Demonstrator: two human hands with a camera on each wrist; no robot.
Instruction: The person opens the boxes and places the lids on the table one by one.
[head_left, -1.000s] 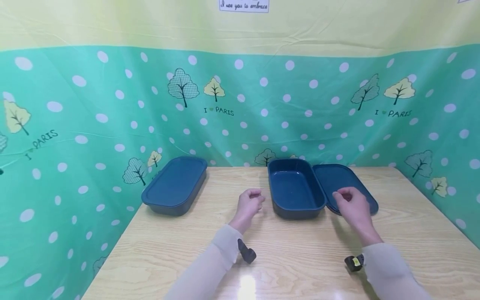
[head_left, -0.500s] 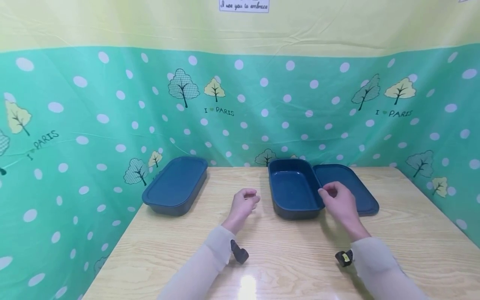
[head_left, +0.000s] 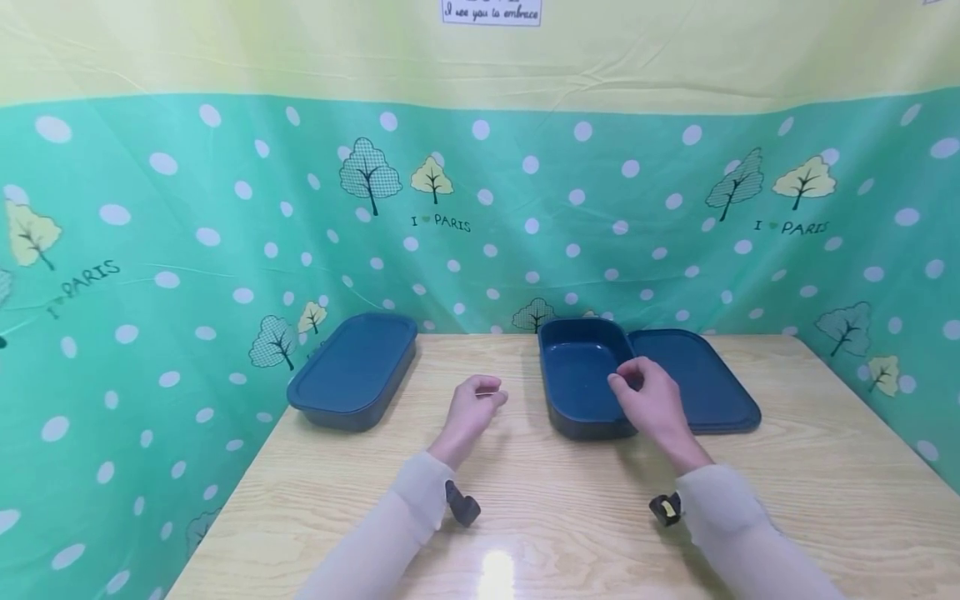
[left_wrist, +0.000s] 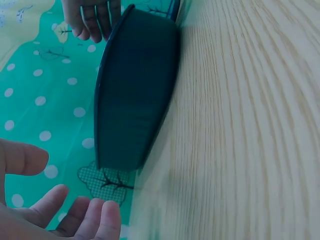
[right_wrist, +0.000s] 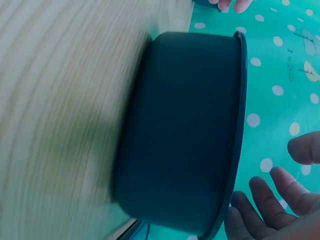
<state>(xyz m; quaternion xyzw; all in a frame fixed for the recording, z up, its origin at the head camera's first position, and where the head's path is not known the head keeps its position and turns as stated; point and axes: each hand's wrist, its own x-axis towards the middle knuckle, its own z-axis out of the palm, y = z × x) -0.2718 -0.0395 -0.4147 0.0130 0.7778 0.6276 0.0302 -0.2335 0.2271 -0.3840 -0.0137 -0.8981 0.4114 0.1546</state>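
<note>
An uncovered dark blue lunch box (head_left: 577, 379) sits toward the back of the table, right of centre. My right hand (head_left: 652, 400) is over its right rim, with thumb and fingers apart and nothing held. In the right wrist view, those fingers (right_wrist: 270, 200) are close beside the rim. To the left of the box, my left hand (head_left: 471, 410) hovers above the table, loosely curved around nothing. The left wrist view shows the thumb (left_wrist: 27, 159) well apart from the fingers. A flat dark blue lid (head_left: 697, 383) lies just right of the box, partly behind my right hand.
At the back left stands a second dark blue lunch box (head_left: 352, 375) with its lid on. A green and yellow printed cloth (head_left: 480, 250) hangs behind and along both sides of the wooden table (head_left: 540, 517).
My right hand has moved left from over the lid to the box's right rim. My left hand has drifted left, away from the box. Boxes and lid stay put.
</note>
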